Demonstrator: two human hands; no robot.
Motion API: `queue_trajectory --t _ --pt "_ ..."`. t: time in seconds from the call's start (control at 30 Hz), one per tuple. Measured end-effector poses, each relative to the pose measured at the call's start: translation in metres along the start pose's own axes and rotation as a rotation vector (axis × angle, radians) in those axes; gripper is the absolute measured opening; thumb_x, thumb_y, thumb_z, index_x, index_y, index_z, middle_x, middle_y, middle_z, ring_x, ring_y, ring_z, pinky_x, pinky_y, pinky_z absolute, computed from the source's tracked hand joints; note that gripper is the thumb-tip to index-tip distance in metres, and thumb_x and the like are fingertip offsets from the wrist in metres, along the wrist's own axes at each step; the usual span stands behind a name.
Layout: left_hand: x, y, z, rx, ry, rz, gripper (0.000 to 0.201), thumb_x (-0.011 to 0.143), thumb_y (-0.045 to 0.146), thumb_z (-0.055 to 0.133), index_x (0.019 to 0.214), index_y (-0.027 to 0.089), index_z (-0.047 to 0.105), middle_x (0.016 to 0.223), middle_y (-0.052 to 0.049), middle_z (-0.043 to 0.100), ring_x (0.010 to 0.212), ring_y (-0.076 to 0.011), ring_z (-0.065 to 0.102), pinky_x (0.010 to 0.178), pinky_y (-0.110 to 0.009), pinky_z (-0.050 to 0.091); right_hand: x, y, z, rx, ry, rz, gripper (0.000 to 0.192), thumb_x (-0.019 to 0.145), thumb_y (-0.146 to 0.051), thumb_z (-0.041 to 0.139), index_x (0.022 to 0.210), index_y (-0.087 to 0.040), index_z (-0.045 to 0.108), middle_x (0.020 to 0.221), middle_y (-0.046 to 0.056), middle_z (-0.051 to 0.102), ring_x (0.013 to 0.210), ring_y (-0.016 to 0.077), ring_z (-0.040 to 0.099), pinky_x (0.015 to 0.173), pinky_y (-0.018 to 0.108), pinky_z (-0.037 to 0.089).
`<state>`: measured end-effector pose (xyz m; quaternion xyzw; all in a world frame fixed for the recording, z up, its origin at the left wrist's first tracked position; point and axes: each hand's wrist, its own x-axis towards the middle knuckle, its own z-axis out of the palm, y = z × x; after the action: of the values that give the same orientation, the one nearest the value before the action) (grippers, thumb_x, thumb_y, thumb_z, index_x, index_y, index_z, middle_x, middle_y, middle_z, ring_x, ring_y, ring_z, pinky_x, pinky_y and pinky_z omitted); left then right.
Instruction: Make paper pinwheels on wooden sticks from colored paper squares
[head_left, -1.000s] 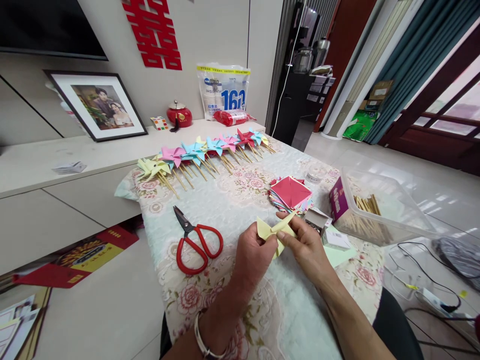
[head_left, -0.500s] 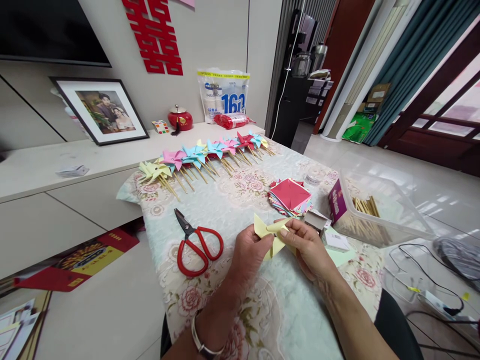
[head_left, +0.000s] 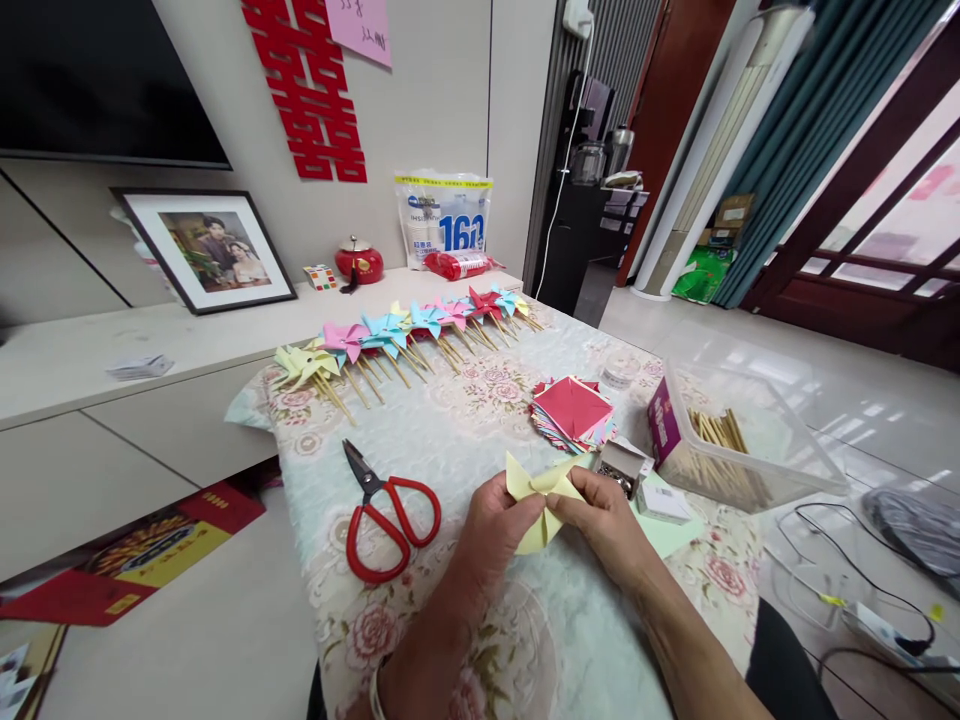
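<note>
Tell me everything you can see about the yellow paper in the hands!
The yellow paper is a thin, pale sheet, partly folded, with pointed flaps like a pinwheel's blades. One tip sticks up at its left, and a rounded flap hangs below. It is held just above the flowered tablecloth. The left hand pinches it from the left and the right hand from the right, their fingers meeting near its middle.

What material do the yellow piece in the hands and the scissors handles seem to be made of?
Yellow piece: thin matte paper, since it holds sharp folds. Scissors: the red handles look like glossy plastic or a coating; the dark blades are probably metal.
</note>
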<state>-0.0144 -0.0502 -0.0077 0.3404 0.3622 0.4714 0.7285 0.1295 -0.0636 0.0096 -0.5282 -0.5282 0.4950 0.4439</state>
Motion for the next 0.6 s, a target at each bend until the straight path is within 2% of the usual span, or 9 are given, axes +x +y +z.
queue_trajectory --t 0.13,0.2,0.27,0.3,0.33,0.4,0.5,0.57,0.6 --pt "-0.001 0.002 -0.004 -0.02 -0.094 -0.029 0.045 0.063 0.036 0.086 0.098 0.01 0.073 0.081 -0.007 0.076 0.075 -0.0215 0.068 0.069 -0.029 0.049 -0.002 -0.004 -0.003 -0.005 -0.009 -0.012 0.022 0.077 -0.036 0.071 0.068 -0.018 0.061 0.063 -0.004 0.055 0.06 0.0143 0.048 0.057 0.026 0.036" --pt "0.0 0.003 -0.007 -0.043 -0.134 -0.016 0.045 0.065 0.037 0.085 0.099 0.01 0.074 0.083 -0.007 0.076 0.076 -0.0214 0.068 0.071 -0.029 0.049 -0.004 -0.008 -0.006 -0.015 -0.072 -0.025 0.025 0.078 -0.041 0.071 0.071 -0.018 0.063 0.066 -0.002 0.059 0.063 0.016 0.052 0.059 0.027 0.039" --pt "0.0 0.006 -0.009 -0.056 -0.125 0.009 0.043 0.067 0.036 0.084 0.1 0.01 0.074 0.084 -0.008 0.076 0.076 -0.0206 0.068 0.073 -0.029 0.049 -0.006 -0.016 -0.013 -0.046 -0.131 -0.044 0.027 0.08 -0.045 0.071 0.079 -0.019 0.067 0.075 0.001 0.067 0.071 0.0192 0.059 0.064 0.029 0.045" --pt "0.0 0.007 -0.01 -0.053 -0.102 0.017 0.043 0.067 0.036 0.084 0.1 0.01 0.074 0.084 -0.008 0.076 0.075 -0.0202 0.068 0.072 -0.029 0.049 -0.006 -0.02 -0.018 -0.075 -0.119 -0.061 0.028 0.08 -0.047 0.072 0.084 -0.019 0.07 0.079 0.003 0.07 0.074 0.0207 0.062 0.066 0.031 0.047" --pt "0.0 0.008 -0.01 -0.044 -0.071 0.021 0.043 0.066 0.036 0.084 0.099 0.01 0.074 0.083 -0.008 0.076 0.074 -0.0199 0.067 0.072 -0.029 0.049 -0.007 -0.024 -0.026 -0.114 -0.058 -0.089 0.029 0.081 -0.047 0.072 0.089 -0.02 0.071 0.083 0.004 0.072 0.078 0.022 0.064 0.069 0.032 0.049" --pt "0.0 0.01 -0.009 -0.024 -0.011 0.016 0.043 0.063 0.036 0.085 0.096 0.01 0.074 0.08 -0.007 0.076 0.071 -0.0198 0.067 0.069 -0.029 0.049 -0.007 -0.035 -0.046 -0.206 0.149 -0.165 0.031 0.08 -0.049 0.073 0.093 -0.021 0.073 0.087 0.006 0.074 0.08 0.0239 0.065 0.071 0.034 0.05" --pt "-0.001 0.012 -0.007 -0.013 0.032 0.01 0.043 0.061 0.035 0.084 0.094 0.01 0.073 0.079 -0.007 0.076 0.07 -0.0202 0.067 0.067 -0.028 0.048 0.0 -0.056 -0.091 -0.401 0.415 -0.264 0.033 0.078 -0.05 0.073 0.094 -0.022 0.075 0.09 0.008 0.075 0.079 0.0256 0.066 0.071 0.036 0.05" --pt "0.0 0.012 -0.006 -0.013 0.036 0.019 0.04 0.062 0.032 0.082 0.094 0.011 0.073 0.08 -0.007 0.076 0.07 -0.0205 0.068 0.068 -0.029 0.049 0.01 -0.07 -0.127 -0.57 0.602 -0.256 0.029 0.078 -0.045 0.069 0.092 -0.021 0.075 0.093 0.01 0.076 0.079 0.026 0.067 0.072 0.037 0.048" --pt "0.0 0.011 -0.006 -0.013 0.035 0.025 0.039 0.062 0.031 0.082 0.094 0.011 0.072 0.08 -0.007 0.076 0.07 -0.0206 0.068 0.069 -0.029 0.05 0.016 -0.075 -0.144 -0.692 0.661 -0.184 0.024 0.079 -0.04 0.068 0.091 -0.021 0.075 0.089 0.01 0.076 0.076 0.0254 0.067 0.071 0.037 0.046"
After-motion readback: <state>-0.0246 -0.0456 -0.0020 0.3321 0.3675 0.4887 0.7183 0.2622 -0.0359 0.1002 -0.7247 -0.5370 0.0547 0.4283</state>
